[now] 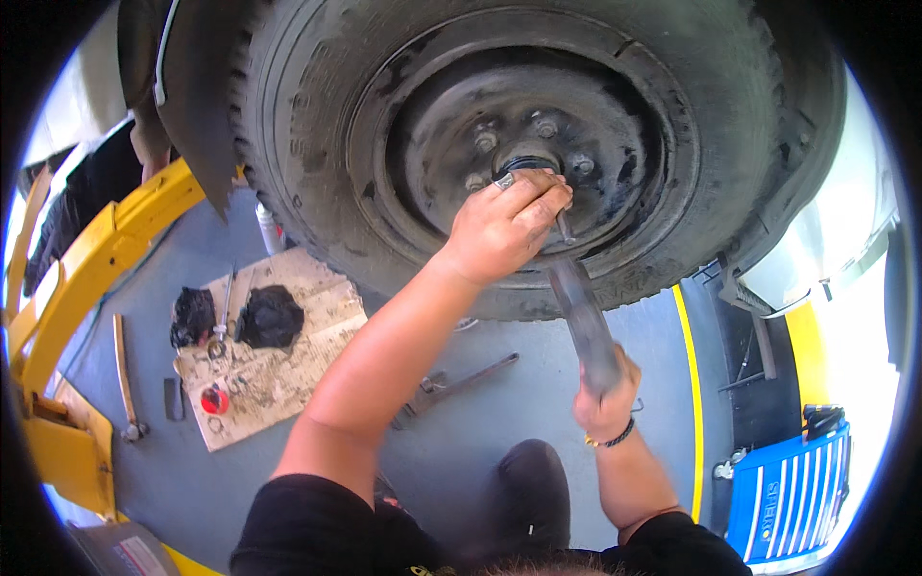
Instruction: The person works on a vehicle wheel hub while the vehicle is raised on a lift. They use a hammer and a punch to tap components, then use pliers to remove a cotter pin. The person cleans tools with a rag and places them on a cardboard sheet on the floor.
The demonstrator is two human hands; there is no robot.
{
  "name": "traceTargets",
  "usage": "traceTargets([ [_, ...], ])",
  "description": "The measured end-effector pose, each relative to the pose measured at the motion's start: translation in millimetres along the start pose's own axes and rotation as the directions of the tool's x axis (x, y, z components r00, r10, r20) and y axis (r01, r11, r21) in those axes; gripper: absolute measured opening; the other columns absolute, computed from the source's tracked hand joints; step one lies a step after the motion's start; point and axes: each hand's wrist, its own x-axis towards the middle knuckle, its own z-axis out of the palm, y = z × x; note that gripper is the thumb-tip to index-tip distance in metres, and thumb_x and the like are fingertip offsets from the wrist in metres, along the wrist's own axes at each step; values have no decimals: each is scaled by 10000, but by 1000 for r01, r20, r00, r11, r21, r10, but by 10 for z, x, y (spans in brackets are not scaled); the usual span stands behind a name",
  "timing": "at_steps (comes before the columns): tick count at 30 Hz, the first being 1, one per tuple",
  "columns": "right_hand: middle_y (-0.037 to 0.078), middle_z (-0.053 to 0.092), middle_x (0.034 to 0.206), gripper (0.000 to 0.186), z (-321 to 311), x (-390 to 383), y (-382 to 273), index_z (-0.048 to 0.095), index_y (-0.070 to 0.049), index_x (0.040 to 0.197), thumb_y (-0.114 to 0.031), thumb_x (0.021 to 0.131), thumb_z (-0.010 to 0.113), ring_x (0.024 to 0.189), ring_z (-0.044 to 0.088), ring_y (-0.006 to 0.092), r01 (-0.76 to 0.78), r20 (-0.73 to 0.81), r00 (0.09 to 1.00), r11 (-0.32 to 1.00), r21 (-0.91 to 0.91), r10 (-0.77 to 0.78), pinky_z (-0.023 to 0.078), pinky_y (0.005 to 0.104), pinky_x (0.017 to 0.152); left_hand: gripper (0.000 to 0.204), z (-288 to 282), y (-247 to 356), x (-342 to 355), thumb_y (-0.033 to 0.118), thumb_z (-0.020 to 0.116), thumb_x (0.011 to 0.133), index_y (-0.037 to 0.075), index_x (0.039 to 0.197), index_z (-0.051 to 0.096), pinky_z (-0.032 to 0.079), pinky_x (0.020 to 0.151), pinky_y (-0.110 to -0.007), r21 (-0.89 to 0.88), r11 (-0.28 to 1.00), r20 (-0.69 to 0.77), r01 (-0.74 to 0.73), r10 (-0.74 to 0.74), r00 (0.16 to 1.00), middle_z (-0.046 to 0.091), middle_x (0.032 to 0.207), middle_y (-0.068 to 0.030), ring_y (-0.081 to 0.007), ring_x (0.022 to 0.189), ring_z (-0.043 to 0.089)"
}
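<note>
A large black tyre (307, 144) on a dark steel wheel (432, 115) fills the upper middle. At its hub (528, 154), my left hand (509, 226) is closed around a short metal rod (566, 228) whose end sticks out below the fingers. The rest of that rod is hidden by the hand. Lower right of it, my right hand (607, 398) grips a thick, dark bar-like tool (584, 326), smeared by motion. Its upper end is just beneath the rod, and I cannot tell whether they touch. Several wheel nuts (487, 141) ring the hub.
Stained cardboard (259, 374) on the grey floor bears black crumpled bags (270, 317) and a red cap (214, 399). A wooden-handled hammer (125, 384) lies left of it, near a yellow lift arm (106, 240). At right stands a blue tool cabinet (768, 499). Another person (82, 192) is at left.
</note>
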Motion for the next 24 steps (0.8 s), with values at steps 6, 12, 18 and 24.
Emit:
traceTargets([
  [6, 142, 619, 722, 115, -7, -828, 210, 607, -37, 884, -141, 852, 646, 608, 626, 322, 131, 129, 977, 955, 268, -170, 507, 374, 579, 330, -479, 244, -675, 108, 728, 742, 108, 1071, 707, 603, 733, -327, 9, 984, 241, -176, 168, 956, 659, 1081, -89, -269, 1039, 693],
  [12, 122, 667, 796, 242, 200, -1151, 340, 636, -40, 912, -166, 752, 765, 646, 648, 278, -115, 296, 954, 973, 201, 52, 506, 353, 590, 318, -279, 42, -989, 127, 744, 740, 100, 1055, 710, 599, 700, -308, 58, 986, 204, -155, 141, 969, 646, 1086, -71, -250, 1058, 678],
  [18, 85, 598, 661, 170, 327, -701, 403, 579, -78, 823, 18, 683, 577, 544, 587, 250, 131, 139, 981, 990, 51, -137, 401, 331, 514, 307, -70, -10, -923, 128, 741, 738, 100, 1042, 702, 597, 703, -290, 50, 992, 172, -118, 108, 979, 635, 1011, -40, -225, 1049, 686],
  [24, 100, 596, 662, 77, 367, -565, 567, 561, -56, 826, -47, 763, 603, 535, 574, 259, 156, 57, 986, 987, 48, -159, 415, 336, 530, 286, -57, 10, -853, 133, 715, 741, 102, 1024, 697, 598, 757, -299, 69, 975, 162, -211, 198, 967, 634, 998, -33, -234, 1039, 692],
])
